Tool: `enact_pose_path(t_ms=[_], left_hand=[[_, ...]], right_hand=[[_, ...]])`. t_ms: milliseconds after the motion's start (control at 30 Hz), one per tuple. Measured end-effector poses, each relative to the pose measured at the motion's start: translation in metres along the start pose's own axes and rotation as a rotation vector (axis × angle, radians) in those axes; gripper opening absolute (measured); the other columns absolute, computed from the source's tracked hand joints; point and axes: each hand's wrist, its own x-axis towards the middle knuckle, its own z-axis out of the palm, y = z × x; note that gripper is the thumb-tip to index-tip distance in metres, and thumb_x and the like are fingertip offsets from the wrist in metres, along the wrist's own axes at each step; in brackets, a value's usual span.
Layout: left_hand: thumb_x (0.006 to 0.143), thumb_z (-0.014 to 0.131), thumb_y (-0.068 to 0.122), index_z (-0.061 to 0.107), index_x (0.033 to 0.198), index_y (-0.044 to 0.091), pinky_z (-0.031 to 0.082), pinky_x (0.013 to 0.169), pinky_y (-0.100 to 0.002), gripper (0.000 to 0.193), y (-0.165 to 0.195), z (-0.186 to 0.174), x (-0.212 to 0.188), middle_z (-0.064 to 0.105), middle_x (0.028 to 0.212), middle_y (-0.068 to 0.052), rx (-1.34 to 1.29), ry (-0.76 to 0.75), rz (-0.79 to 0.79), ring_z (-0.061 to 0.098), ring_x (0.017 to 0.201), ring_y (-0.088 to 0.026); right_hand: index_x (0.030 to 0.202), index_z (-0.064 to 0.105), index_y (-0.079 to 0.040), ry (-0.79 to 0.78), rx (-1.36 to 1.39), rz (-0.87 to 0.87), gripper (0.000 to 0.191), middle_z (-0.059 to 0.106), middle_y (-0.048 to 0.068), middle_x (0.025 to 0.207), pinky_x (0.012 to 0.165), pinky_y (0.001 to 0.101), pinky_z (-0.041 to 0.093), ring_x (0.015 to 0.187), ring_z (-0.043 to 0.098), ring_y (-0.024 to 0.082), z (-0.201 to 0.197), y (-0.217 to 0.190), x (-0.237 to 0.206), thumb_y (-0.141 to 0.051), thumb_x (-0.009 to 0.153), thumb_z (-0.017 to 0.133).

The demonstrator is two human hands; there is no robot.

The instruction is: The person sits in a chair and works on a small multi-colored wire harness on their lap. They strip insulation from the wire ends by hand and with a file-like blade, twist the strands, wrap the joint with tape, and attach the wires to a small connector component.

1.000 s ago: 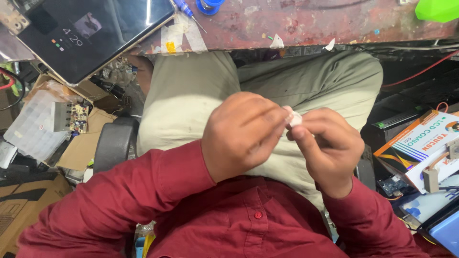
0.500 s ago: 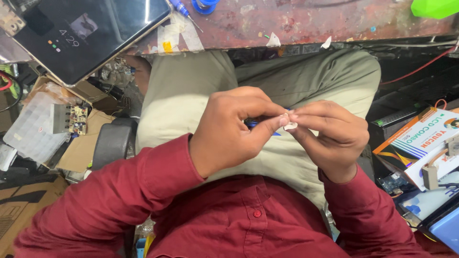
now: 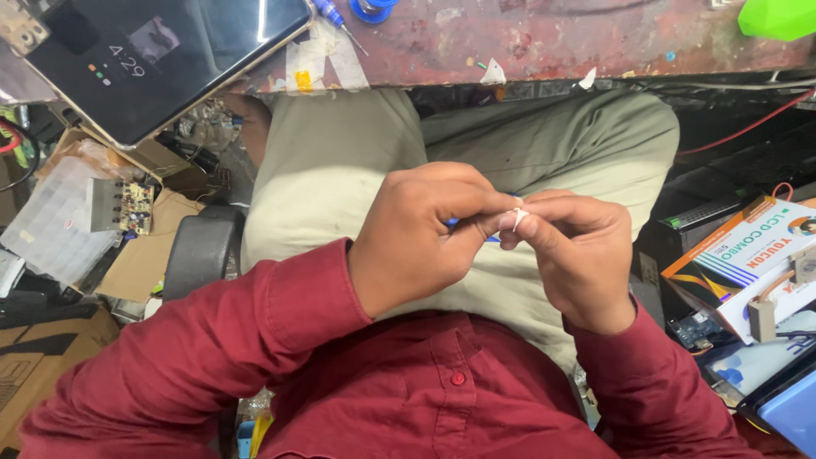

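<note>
Left hand: left hand (image 3: 421, 238) held over the lap, fingers curled in, thumb and forefinger pressed together on a small white scrap of tape-like material (image 3: 518, 216); a thin blue tool tip (image 3: 453, 222) shows under the fingers, what it is cannot be told.
Right hand: right hand (image 3: 582, 255) meets the left at the fingertips, thumb and forefinger pinching the same white scrap from the other side.
Scrap position: between both hands' fingertips, above the olive-green trousers (image 3: 340, 170), below the bench edge.
Clothing: dark red buttoned shirt (image 3: 442, 391), sleeves down to the wrists.
Bench: worn reddish-brown workbench top (image 3: 544, 38) along the upper edge, paper bits stuck to it.
On bench: dark tablet with lit screen (image 3: 161, 55) at the left corner; blue-handled screwdriver (image 3: 336, 17) just beside it; bright green plastic object (image 3: 778, 17) far right.
Left clutter: green circuit board (image 3: 127, 208) on a clear plastic compartment box (image 3: 51, 225); brown cardboard underneath.
Right clutter: white and orange printed cardboard box (image 3: 748, 255), well apart from the hands; red wire (image 3: 748, 127) above it.
</note>
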Motion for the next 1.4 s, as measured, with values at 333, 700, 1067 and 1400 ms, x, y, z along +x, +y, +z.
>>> enact_pose_path(t_ms=[333,700,1067,1400], left_hand=[[0.087,0.084,0.016,0.077,0.102,0.003,0.056,0.07,-0.028,0.021,0.0,0.004,-0.002,0.074,0.093,-0.01,0.023,0.042,0.057,0.072,0.081,-0.019],[0.094,0.078,0.01,0.08,0.102,0.004,0.053,0.07,-0.023,0.01,-0.006,0.014,-0.006,0.069,0.096,-0.004,-0.262,0.098,-0.255,0.065,0.081,-0.008],[0.087,0.083,0.009,0.077,0.095,-0.001,0.054,0.077,-0.026,0.014,-0.033,-0.008,0.011,0.075,0.091,-0.009,-0.88,-0.34,-0.682,0.067,0.085,-0.013],[0.093,0.079,0.011,0.078,0.1,0.005,0.053,0.072,-0.026,0.01,-0.016,0.006,0.001,0.072,0.091,-0.003,-0.204,-0.033,-0.194,0.065,0.081,-0.01]], right_hand=[[0.111,0.069,0.007,0.098,-0.143,-0.083,0.008,0.071,0.013,0.109,0.092,0.03,0.055,0.099,0.067,0.017,0.001,0.007,-0.003,0.005,0.103,0.069],[0.116,0.069,0.007,0.107,-0.153,-0.181,0.018,0.07,0.013,0.112,0.093,0.0293,0.058,0.097,0.069,0.016,0.01,0.016,-0.007,0.013,0.099,0.071],[0.139,0.042,-0.011,-0.074,-0.061,-0.168,0.061,0.073,0.019,0.1,0.08,0.0289,0.062,0.091,0.074,0.019,-0.004,0.009,-0.016,0.015,0.094,0.075],[0.138,0.037,-0.01,0.014,-0.331,-0.221,0.06,0.073,0.02,0.1,0.085,0.028,0.061,0.095,0.074,0.02,0.001,-0.001,-0.009,0.016,0.098,0.074]])
